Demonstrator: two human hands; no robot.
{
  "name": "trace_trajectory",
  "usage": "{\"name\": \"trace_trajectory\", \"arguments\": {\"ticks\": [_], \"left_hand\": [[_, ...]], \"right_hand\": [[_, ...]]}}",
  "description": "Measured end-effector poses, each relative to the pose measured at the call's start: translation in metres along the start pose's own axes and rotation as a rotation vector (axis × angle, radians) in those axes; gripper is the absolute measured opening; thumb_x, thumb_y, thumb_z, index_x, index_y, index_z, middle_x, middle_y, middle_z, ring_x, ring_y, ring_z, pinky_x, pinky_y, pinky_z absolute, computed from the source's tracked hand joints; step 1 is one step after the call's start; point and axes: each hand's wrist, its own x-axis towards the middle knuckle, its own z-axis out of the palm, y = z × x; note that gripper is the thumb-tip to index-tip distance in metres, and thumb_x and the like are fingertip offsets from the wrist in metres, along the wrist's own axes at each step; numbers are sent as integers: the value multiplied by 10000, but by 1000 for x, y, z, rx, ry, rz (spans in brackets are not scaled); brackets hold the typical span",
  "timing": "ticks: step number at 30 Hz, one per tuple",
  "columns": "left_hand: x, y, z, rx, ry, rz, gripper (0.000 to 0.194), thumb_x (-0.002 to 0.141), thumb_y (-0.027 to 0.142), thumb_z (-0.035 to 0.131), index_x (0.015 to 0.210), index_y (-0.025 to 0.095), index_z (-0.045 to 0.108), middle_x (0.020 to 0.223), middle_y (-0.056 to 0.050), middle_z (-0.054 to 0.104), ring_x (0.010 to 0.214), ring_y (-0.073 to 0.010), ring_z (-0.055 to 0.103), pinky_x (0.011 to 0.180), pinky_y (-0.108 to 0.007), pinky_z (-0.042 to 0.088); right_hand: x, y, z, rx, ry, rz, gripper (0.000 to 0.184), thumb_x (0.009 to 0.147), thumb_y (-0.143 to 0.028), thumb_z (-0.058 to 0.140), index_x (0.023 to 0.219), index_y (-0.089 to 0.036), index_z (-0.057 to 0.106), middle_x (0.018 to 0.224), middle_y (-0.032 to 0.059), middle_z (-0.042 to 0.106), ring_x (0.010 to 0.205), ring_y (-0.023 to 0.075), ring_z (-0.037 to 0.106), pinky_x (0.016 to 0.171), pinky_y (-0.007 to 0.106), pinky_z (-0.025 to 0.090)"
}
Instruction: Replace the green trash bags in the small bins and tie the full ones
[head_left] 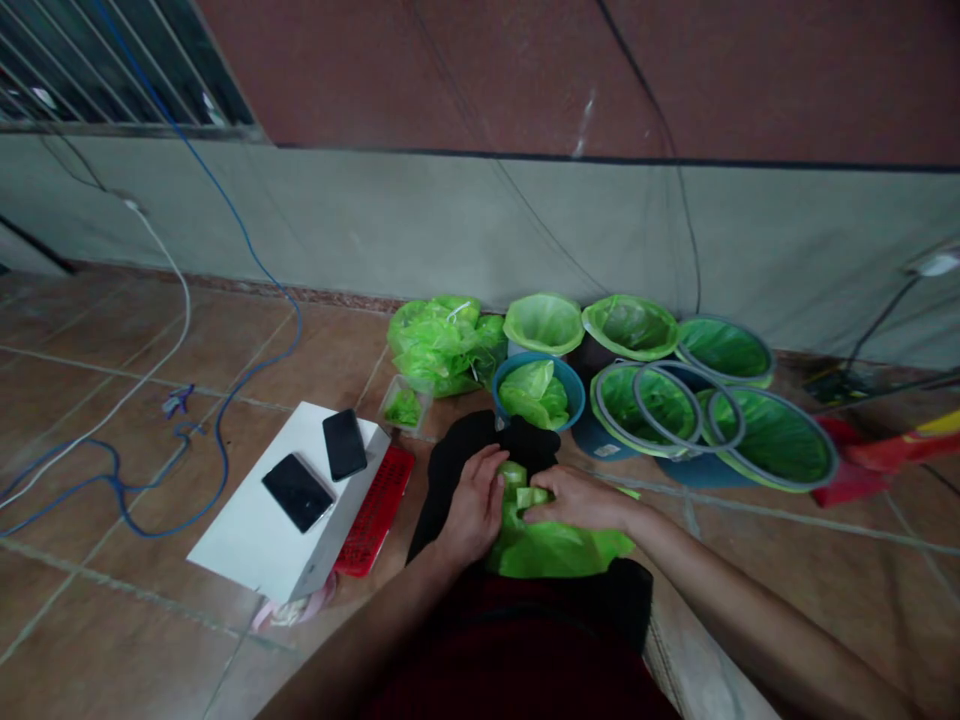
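A green plastic bag (547, 552) lies spread over my lap, its far end folded into a narrow strip. My left hand (475, 497) rests along the left side of this strip, fingers together and stretched out rather than wrapped round it. From the other side, my right hand (581, 498) is closed on a fold of the bag, thumb and fingers pinching it. Just beyond my knees stands a small blue bin (576, 400) with a crumpled green bag (534, 392) inside.
Several bins lined with green bags (630, 325) stand along the wall at right, with loose grey rings (667, 405) on top. A pile of green bags (435, 345) and a clear tub (418, 412) lie left of them. Two phones (298, 491) rest on a white box (247, 530) beside a red basket (379, 510).
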Motion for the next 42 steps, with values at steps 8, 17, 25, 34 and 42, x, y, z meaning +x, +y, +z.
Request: {"name": "trace_trajectory", "arguments": {"ticks": [8,17,25,34,42], "left_hand": [[2,-10,24,166,89,110,279,962,191,338,1159,167,533,1124,-108,581,1103,-205,536,982,-434,490],[2,-12,30,247,89,132,266,960,180,328,1139,161,524,1090,-104,584,1084,-211,529,968,-433,492],[1,-14,32,215,48,109,282,963,200,324,1167,164,515,1131,-104,567,1123,-211,508,996,-441,465],[1,-4,5,-73,-40,46,350,960,203,329,1270,205,492,1256,-107,566,1206,-205,507,1054,-439,426],[-8,-7,-22,-339,-16,-53,291,858,114,430,949,209,689,1327,-63,553,1237,-205,515,1067,-427,407]], "right_hand": [[3,22,2,258,-130,-85,318,759,-385,605,552,-164,506,544,-58,369,534,83,347,500,223,263],[-3,27,7,319,-110,-81,306,791,-369,569,579,-171,475,565,-64,328,547,83,331,504,225,252],[-8,41,24,280,24,-126,284,814,-377,574,624,-169,535,626,-43,439,629,113,440,581,237,325],[-15,4,-12,221,-163,-81,359,702,-480,712,884,-178,641,754,-22,610,679,133,534,568,225,356],[2,-11,21,48,242,45,290,815,-420,577,659,-180,622,596,-12,581,585,127,497,570,261,321]]}}
